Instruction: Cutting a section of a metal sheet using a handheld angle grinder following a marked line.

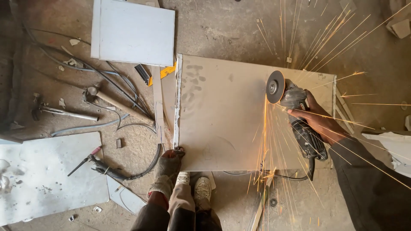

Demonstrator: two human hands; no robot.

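Shoes point(195, 188) at 6 o'clock; hammer point(115, 102), cables point(107, 72) at 9. Grinder point(295, 115) gripped by right hand point(319, 117) on sparking sheet point(227, 115); gloved left hand point(167, 169) clamps its corner.

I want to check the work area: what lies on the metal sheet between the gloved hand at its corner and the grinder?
In the head view, only bare sheet lies between the left hand and the grinder held by the right hand, crossed by sparks.
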